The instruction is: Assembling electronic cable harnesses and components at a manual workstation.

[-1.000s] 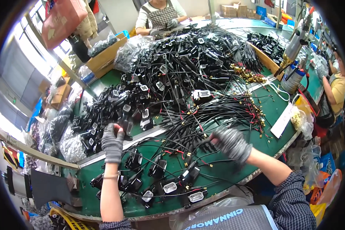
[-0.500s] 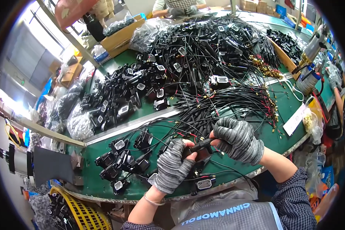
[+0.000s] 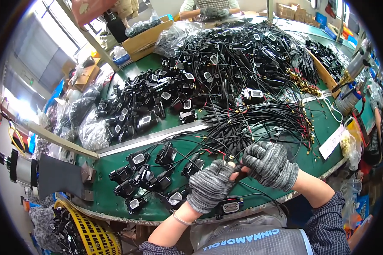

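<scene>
Head view. The left hand, in a grey knit glove, is closed around a small black connector with a wire; the exact hold is partly hidden by the glove. The right hand, gloved alike, pinches the same connector from the other side, so both hands meet just above the near edge of the green table. The connector sits between the two sets of fingertips, low in the picture and right of centre.

Just left of the hands lies a cluster of black plug housings with clear windows. A second black housing rests directly below the left hand. Behind the hands, a bundle of black wires with red ends fans outward. A metal strip crosses the table. A yellow basket stands lower left. Another person sits at the far side.
</scene>
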Available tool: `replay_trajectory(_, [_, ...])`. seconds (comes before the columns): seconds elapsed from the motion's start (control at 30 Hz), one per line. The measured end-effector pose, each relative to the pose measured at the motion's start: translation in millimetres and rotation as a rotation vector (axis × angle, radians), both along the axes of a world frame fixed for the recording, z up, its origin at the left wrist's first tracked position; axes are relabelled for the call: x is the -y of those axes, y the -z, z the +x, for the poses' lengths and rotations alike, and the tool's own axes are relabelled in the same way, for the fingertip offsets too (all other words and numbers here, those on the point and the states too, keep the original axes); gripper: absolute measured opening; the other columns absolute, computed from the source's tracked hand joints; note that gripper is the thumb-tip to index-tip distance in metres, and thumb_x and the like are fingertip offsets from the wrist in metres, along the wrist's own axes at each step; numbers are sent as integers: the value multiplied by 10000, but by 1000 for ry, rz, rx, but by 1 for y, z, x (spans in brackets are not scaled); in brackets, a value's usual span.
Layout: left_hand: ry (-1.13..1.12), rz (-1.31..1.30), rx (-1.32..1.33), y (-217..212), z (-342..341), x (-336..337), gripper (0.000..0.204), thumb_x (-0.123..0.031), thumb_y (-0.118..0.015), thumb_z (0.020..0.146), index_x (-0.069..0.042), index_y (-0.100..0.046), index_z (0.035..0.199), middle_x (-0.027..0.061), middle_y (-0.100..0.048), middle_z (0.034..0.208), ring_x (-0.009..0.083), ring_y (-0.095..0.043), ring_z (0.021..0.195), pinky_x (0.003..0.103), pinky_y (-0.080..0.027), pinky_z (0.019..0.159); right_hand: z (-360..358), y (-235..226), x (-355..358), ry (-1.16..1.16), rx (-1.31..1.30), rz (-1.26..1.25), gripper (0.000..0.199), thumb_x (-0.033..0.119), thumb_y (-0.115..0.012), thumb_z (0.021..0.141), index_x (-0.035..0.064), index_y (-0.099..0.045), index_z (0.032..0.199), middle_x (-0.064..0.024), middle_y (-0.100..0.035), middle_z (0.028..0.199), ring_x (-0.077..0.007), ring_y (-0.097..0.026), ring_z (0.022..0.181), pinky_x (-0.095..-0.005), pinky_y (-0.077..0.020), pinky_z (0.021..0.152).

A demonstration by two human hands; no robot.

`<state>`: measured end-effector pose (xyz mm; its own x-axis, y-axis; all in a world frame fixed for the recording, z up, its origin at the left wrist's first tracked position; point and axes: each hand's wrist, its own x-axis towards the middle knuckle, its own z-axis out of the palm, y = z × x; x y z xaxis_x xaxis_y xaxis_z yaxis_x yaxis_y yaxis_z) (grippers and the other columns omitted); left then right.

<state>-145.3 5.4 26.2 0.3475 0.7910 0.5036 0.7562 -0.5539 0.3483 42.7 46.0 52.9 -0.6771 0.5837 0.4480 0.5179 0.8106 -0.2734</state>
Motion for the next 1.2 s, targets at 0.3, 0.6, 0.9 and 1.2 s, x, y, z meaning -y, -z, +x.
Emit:
replay_trajectory(0.3, [19, -318, 301, -15, 0, -3, 182, -208, -632, 754, -82, -595, 879, 79, -592, 778, 251, -592, 648, 311, -470, 555, -2, 5, -1, 10, -67, 155, 215, 299, -608, 683, 100, -595, 765, -46, -578, 787, -247, -552, 736, -364, -430, 668])
replay_trajectory(0.6, [50, -254, 198, -11, -3, -4, 219, -259, -636, 751, -83, -601, 876, 81, -585, 753, 259, -581, 616, 320, -458, 530, -7, -4, 1, -24, -82, 79, 207, 294, -607, 677, 96, -589, 734, -40, -577, 760, -237, -547, 712, -392, -426, 666])
replay_trajectory(0.9, [85, -252, 90, -10, -10, -4, 250, -296, -603, 777, -86, -603, 911, 82, -596, 803, 262, -585, 604, 327, -461, 507, -9, 0, 3, 0, -70, 151, 228, 299, -596, 684, 85, -587, 761, -44, -571, 748, -241, -545, 701, -400, -423, 677])
replay_trajectory(1.2, [130, -234, 121, -10, -9, 0, 215, -271, -601, 781, -87, -600, 893, 79, -601, 794, 262, -589, 610, 329, -464, 513, -7, -4, 8, -24, 17, 101, 231, 281, -584, 701, 81, -591, 817, -44, -574, 746, -223, -550, 691, -377, -424, 668])
